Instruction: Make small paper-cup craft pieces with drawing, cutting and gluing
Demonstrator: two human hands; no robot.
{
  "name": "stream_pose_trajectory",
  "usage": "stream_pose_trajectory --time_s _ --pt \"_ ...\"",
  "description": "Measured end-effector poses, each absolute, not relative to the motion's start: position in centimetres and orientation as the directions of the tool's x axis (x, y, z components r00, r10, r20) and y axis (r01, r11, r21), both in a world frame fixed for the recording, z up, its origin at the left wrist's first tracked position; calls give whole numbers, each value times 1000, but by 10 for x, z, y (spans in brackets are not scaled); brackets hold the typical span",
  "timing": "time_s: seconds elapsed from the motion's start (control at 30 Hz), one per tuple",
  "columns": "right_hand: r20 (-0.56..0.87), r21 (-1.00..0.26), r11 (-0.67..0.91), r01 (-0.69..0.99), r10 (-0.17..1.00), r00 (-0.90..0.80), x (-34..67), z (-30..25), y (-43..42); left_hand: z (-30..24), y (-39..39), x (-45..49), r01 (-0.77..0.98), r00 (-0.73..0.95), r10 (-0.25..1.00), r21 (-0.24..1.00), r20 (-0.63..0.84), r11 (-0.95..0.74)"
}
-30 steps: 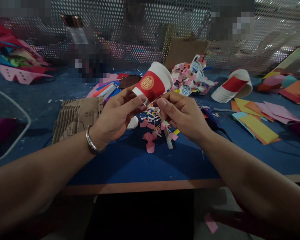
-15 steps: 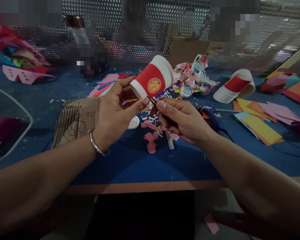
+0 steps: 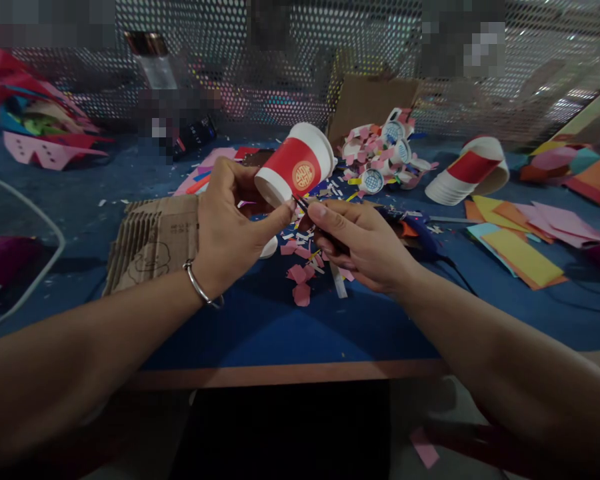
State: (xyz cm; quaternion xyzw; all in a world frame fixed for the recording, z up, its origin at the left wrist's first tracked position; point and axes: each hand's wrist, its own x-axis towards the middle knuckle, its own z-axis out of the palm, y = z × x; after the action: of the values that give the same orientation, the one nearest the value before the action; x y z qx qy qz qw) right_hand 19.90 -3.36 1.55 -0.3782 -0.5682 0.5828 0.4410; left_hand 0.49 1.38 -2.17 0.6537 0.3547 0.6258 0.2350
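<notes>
My left hand (image 3: 230, 223) grips a red and white paper cup (image 3: 295, 162) by its base, tilted with the mouth pointing away and to the right. A gold round emblem shows on its red band. My right hand (image 3: 363, 243) is closed round a small dark pair of scissors (image 3: 310, 212), whose tips touch the cup's bottom rim beside my left thumb. Under both hands lie pink and white paper scraps (image 3: 303, 267) on the blue table (image 3: 260, 327).
A corrugated cardboard piece (image 3: 153, 240) lies left of my hands. A lying stack of red and white cups (image 3: 467, 177) and coloured paper sheets (image 3: 520, 237) are at the right. Decorated cups with pink bits (image 3: 380, 157) sit behind. A perforated metal screen (image 3: 300, 60) closes the back.
My left hand has turned the cup, so the gold emblem moved down towards the base side. My right hand brought the scissor tips up to the cup's bottom rim.
</notes>
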Motion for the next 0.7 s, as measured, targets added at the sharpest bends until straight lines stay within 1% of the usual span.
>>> stream_pose_trajectory --time_s 0.13,0.23,0.37,0.47,0.57,0.63,0.7 --pt "42 -997 17 -82 947 -317 198 12 -33 -24 14 4 238 -26 728 712 685 -661" --pt "31 -996 2 -90 946 -323 198 9 -32 -24 16 5 236 -20 697 681 717 -694" --pt "36 -994 -2 -113 943 -330 196 7 -33 -24 16 4 196 -34 720 711 693 -675" --pt "35 -993 -4 -120 946 -322 195 7 -34 -23 13 3 179 -1 756 744 655 -644" --pt "25 -992 -15 -127 952 -304 193 6 -34 -23 9 5 171 71 744 726 665 -666" --pt "19 -991 -18 -129 959 -282 193 7 -34 -23 7 8 155 61 718 704 694 -693" --pt "30 -991 -5 -134 966 -258 192 7 -33 -24 7 12 121 49 742 733 669 -669"
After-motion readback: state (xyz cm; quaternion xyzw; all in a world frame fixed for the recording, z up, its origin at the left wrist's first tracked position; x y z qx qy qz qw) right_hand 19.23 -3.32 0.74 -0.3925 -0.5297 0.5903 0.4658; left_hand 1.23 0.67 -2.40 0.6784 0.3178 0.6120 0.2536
